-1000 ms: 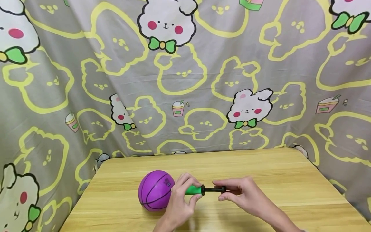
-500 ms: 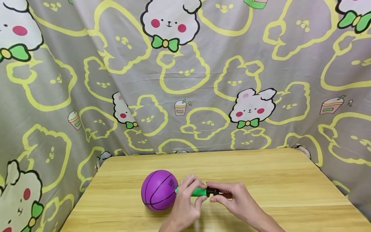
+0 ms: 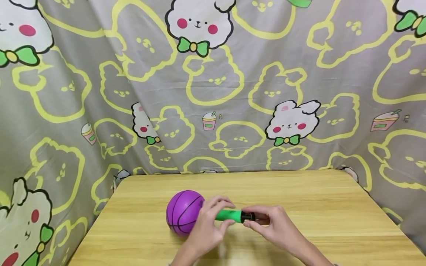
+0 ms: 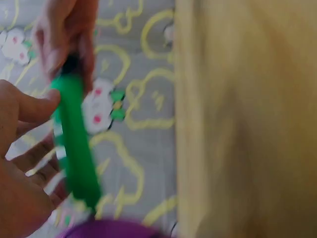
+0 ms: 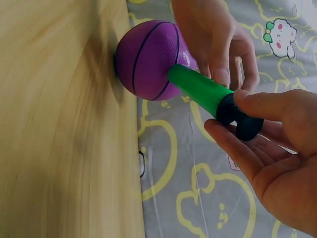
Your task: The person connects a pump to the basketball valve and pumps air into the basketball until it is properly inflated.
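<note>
A purple basketball (image 3: 184, 214) rests on the wooden table, left of both hands in the head view. The green hand pump (image 5: 200, 91) points at the ball, its thin nozzle (image 4: 92, 212) meeting the ball's edge in the left wrist view. The black handle (image 5: 247, 128) is pushed in close to the barrel. My right hand (image 3: 276, 223) pinches the pump's black end between thumb and fingers. My left hand (image 3: 208, 229) is loosely around the green barrel; its thumb (image 4: 37, 106) touches or nearly touches the side, while the fingers stand slightly away.
The wooden table (image 3: 332, 207) extends right and behind the hands. Behind and beside it hangs a grey curtain (image 3: 229, 155) printed with yellow outlines and white cartoon animals.
The black rod went from pulled out to pushed in as my right hand moved toward the barrel. My left fingers have since loosened from the barrel.
</note>
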Motion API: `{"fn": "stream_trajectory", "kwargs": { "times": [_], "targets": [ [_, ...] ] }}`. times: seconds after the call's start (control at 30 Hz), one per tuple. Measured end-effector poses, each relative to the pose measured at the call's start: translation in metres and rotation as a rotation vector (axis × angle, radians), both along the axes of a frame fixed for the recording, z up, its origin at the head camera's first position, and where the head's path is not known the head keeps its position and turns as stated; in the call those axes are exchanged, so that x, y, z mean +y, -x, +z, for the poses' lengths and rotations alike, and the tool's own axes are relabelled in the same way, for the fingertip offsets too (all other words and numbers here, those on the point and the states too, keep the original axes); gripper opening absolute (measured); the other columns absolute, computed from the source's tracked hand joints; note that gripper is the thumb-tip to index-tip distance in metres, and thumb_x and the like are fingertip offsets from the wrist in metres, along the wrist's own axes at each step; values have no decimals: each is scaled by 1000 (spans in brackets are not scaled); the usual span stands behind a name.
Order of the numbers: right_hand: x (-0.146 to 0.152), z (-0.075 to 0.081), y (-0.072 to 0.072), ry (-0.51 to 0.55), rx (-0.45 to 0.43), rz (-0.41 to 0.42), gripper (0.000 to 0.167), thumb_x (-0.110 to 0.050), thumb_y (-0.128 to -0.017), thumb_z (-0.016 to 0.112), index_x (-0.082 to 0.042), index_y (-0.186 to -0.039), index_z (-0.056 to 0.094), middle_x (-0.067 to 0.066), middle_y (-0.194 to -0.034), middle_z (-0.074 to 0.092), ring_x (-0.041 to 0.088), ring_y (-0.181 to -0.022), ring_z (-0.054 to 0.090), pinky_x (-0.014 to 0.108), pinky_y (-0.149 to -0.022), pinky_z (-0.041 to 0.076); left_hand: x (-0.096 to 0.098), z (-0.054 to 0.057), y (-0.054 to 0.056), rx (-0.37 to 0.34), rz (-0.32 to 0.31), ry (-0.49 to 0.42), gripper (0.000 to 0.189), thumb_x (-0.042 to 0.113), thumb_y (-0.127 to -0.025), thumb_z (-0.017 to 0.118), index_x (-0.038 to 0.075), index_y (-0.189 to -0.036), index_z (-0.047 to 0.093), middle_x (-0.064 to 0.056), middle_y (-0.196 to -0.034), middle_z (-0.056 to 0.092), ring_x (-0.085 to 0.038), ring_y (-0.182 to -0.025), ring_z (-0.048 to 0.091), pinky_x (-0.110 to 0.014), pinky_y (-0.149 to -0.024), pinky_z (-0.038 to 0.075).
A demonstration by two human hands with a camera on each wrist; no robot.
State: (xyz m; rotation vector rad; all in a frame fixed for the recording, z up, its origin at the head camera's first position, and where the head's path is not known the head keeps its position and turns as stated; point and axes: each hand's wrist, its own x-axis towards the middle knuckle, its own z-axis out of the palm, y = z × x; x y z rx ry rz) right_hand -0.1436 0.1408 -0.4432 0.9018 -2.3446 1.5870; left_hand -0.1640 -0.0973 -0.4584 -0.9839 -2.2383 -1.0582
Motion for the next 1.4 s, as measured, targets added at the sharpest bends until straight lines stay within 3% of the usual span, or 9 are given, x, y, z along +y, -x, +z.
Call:
{"fn": "stream_trajectory", "kwargs": {
  "times": [0.2,0.3,0.5,0.67,0.83,1.13,1.4],
  "targets": [
    [-1,-3,6,-2,-26,-17,25,-7,-91,77,-5,-116,75,9,-108,76,16,-93,74,28,-71,59,-53,7,9,55,316,193,39,27,-72,90,23,-108,73,-2,-129,63,-26,-121,55,-61,-101,36],
    [-2,-5,8,-13,-33,-13,27,-5,-91,76,-6,-118,74,9,-109,76,14,-93,73,27,-71,59,-68,6,8,3,389,286,49,35,-68,92,28,-111,72,-6,-140,57,-34,-129,49,-70,-96,35],
    [-12,-7,9,-133,-16,-2,31,-9,-89,79,-7,-119,73,4,-111,74,12,-90,70,25,-70,59,-71,5,8,-51,365,323,57,38,-70,93,28,-121,69,-10,-144,54,-38,-135,44,-69,-95,36],
    [-28,-8,13,-351,129,-22,33,-10,-86,81,-10,-119,74,-2,-109,73,4,-86,64,25,-72,56,-72,6,4,-56,361,339,63,40,-69,93,26,-125,68,-15,-148,51,-39,-137,44,-68,-100,34],
    [-44,-9,18,-514,247,-59,37,-12,-86,81,-13,-122,72,-4,-107,72,6,-88,64,30,-73,55,-77,10,3,-76,333,383,70,39,-70,91,26,-133,65,-19,-152,44,-38,-139,42,-65,-104,35],
    [-67,-14,36,-536,224,-48,34,-12,-90,73,-16,-123,68,-4,-101,67,10,-84,63,30,-72,53,-77,11,7,-121,361,328,79,48,-69,92,24,-138,60,-16,-143,52,-38,-132,47,-60,-100,37],
    [-81,-16,50,-497,121,10,24,-14,-89,67,-19,-112,64,-11,-88,64,3,-72,57,26,-64,49,-80,7,8,-95,383,321,79,50,-67,93,24,-134,62,-17,-141,52,-38,-129,48,-56,-93,39]
  ]
}}
